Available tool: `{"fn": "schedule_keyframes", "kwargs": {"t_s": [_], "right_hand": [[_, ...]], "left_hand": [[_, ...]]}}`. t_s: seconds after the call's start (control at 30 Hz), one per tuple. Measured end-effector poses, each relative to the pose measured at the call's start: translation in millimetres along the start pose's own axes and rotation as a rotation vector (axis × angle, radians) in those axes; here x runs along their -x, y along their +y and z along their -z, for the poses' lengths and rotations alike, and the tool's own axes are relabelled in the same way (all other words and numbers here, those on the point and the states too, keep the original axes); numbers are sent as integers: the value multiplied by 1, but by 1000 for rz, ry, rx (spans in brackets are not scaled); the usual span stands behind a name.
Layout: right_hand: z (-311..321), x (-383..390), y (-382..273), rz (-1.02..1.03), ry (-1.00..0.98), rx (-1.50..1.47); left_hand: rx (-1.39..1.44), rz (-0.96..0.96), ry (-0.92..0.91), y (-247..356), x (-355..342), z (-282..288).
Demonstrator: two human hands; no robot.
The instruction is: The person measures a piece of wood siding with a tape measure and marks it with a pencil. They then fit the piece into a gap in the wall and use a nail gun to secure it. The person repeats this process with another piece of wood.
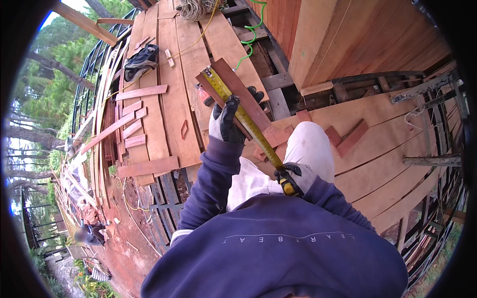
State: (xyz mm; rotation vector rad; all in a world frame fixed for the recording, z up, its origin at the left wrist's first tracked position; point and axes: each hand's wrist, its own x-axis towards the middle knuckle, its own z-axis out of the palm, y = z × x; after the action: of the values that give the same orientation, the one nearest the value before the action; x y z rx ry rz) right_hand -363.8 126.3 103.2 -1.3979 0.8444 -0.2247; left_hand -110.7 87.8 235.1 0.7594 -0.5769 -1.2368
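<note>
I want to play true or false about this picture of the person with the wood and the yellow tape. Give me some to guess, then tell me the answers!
1. The yellow tape measure is stretched along a reddish wood board. True.
2. The left hand is bare. False: it wears a glove with black fingers.
3. The right hand holds the tape measure's case. True.
4. The person wears a bright red sweater. False: the sweater is dark blue.
5. A coil of rope lies on the planks at the top of the picture. True.
6. The green cord is wrapped around the left hand. False: it lies far off, near the top.
</note>
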Motion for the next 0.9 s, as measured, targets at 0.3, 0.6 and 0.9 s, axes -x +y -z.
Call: {"fn": "schedule_keyframes", "kwargs": {"t_s": [0.3,0.6,0.9], "right_hand": [[28,-71,12,273,-247,66],[16,-135,145,-328,-64,1047],[-53,-180,216,-199,-187,1293]], "left_hand": [[-277,-391,64,32,26,-14],[-671,-557,23,65,49,-20],[-442,-506,178,116,58,-27]]}}
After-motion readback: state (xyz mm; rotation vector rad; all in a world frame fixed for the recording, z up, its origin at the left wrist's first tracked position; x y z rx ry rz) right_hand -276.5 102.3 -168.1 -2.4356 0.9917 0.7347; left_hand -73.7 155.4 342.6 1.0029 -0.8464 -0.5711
